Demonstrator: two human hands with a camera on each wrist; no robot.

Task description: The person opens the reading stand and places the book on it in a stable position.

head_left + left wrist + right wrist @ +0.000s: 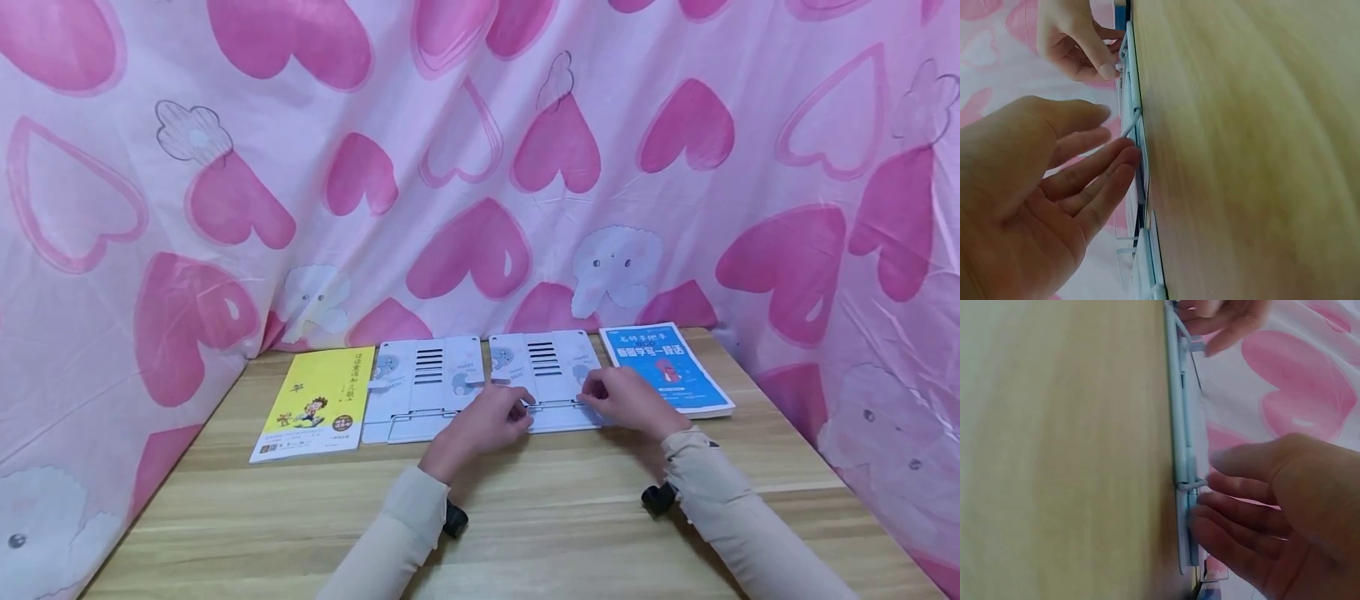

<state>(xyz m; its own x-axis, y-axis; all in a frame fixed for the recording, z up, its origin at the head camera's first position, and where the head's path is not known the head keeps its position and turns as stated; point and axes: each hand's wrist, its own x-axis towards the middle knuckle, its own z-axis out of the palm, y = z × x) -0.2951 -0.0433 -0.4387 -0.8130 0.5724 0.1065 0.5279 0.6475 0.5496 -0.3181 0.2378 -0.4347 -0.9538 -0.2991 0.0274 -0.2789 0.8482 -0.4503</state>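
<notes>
Two pale book stands lie flat side by side, with dark slots and grey-blue cartoon prints. Both hands are at the front edge of the right book stand. At its left end is my left hand, fingers loosely extended beside a thin wire bracket; the fingertips appear to touch it. At the right end, my right hand has its thumb apart from the fingers, close to another wire bracket. Whether those fingertips touch the bracket I cannot tell. The left book stand lies untouched.
A yellow book lies left of the stands, and a blue book lies to their right. Everything rests on a wooden table. Behind and at the sides hangs a pink curtain printed with hearts.
</notes>
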